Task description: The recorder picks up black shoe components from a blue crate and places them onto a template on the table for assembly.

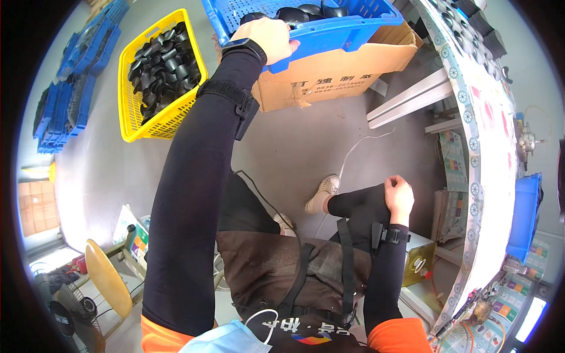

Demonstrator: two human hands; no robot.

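Observation:
My left arm reaches far forward, and my left hand (269,40) is closed over the near left rim of a blue plastic crate (318,47). Inside that crate lie several black curved, glossy pieces (292,16). The crate rests on a brown cardboard box (341,79); my left fingertips are partly hidden behind the rim. My right hand (399,199) lies on my right knee, its fingers curled in, and nothing shows in it.
A yellow basket (126,100) full of black curved pieces stands on the floor at left. Stacked blue crates (65,115) are further left. A long table (494,135) runs along the right. A thin cable (353,147) crosses the floor. A stool (109,276) stands lower left.

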